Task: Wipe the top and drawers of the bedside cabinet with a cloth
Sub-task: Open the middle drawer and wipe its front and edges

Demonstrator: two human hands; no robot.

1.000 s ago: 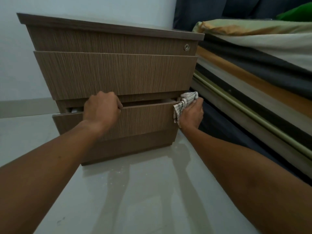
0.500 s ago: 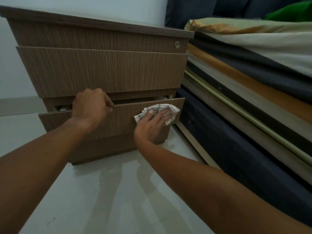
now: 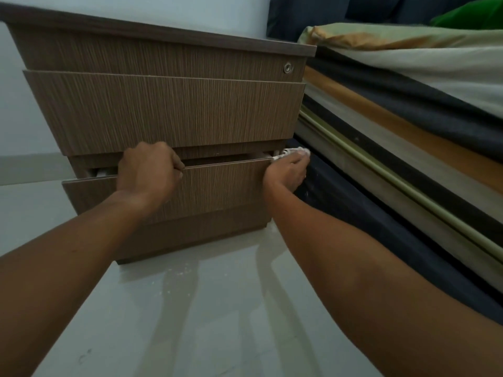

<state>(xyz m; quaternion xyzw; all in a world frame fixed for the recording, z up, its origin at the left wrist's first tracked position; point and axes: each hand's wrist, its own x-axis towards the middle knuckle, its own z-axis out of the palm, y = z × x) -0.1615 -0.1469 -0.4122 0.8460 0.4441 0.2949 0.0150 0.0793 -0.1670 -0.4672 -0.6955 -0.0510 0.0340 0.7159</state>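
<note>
The brown wood-grain bedside cabinet (image 3: 163,110) stands on the pale floor, three drawer fronts stacked under its top. Its bottom drawer (image 3: 223,183) is pulled out a little. My left hand (image 3: 148,170) grips the top edge of that drawer front near the middle. My right hand (image 3: 285,172) is at the drawer's top right corner, closed on a white checked cloth (image 3: 295,151) that mostly hides behind my fingers. The cloth presses against the corner edge.
A bed (image 3: 408,131) with layered mattresses and striped sheets runs close along the cabinet's right side, leaving a narrow gap. A keyhole lock (image 3: 288,68) sits on the top drawer. Glossy pale floor tiles (image 3: 204,322) lie in front, a white wall behind.
My right hand with the cloth has slid from the middle of the bottom drawer's front back to its top right corner. My left hand has kept its grip on the drawer edge.
</note>
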